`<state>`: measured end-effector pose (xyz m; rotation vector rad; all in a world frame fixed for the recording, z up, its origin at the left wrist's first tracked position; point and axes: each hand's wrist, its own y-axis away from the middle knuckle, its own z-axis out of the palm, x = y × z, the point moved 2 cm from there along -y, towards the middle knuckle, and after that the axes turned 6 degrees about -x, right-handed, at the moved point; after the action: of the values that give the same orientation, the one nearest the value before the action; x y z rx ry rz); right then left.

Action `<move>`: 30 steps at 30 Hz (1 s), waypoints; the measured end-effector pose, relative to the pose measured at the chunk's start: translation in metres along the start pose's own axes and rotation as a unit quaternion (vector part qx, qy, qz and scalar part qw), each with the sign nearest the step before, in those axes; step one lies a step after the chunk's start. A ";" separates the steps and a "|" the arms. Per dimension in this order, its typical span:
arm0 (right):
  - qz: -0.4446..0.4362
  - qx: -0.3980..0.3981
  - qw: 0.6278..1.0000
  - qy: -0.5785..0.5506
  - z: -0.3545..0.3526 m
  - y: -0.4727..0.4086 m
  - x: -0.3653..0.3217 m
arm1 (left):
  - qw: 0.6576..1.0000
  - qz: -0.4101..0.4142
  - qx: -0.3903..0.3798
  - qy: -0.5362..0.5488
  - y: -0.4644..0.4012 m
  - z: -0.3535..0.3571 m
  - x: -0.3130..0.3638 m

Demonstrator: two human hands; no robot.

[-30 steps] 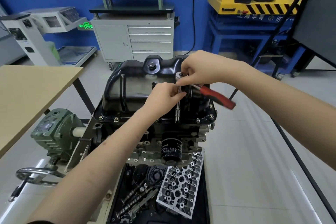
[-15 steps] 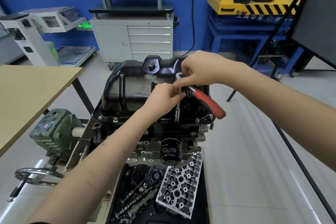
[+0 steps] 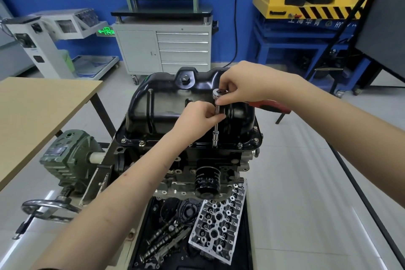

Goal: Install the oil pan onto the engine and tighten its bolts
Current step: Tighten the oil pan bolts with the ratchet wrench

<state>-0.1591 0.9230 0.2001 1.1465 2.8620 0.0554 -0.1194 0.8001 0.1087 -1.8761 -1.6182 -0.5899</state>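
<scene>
Head view, oil pan: the black oil pan (image 3: 175, 112) sits upside-up on the engine (image 3: 197, 160) at the centre of the picture, its flange already on the block.
Left hand: the left hand (image 3: 197, 120) pinches the extension bar (image 3: 217, 123), which stands upright on a flange bolt at 5 o'clock of the pan.
Right hand: the right hand (image 3: 247, 85) grips the head of the ratchet (image 3: 219, 93); its red handle (image 3: 271, 106) points to 3 o'clock.
Risk: I think the socket can slip off the bolt if the bar tilts.
Writing: blue rack (image 3: 306, 35) at 1 o'clock carries Chinese characters, too small to read; green exit sign (image 3: 106, 31) at 10 o'clock.
</scene>
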 end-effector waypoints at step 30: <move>0.099 0.060 0.993 -0.013 0.023 0.005 -0.020 | 0.999 0.028 0.002 0.028 -0.001 0.003 -0.002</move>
<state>-0.1402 0.9130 0.1779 1.4390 2.7527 -0.1225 -0.1204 0.8008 0.1050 -1.8796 -1.5248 -0.6104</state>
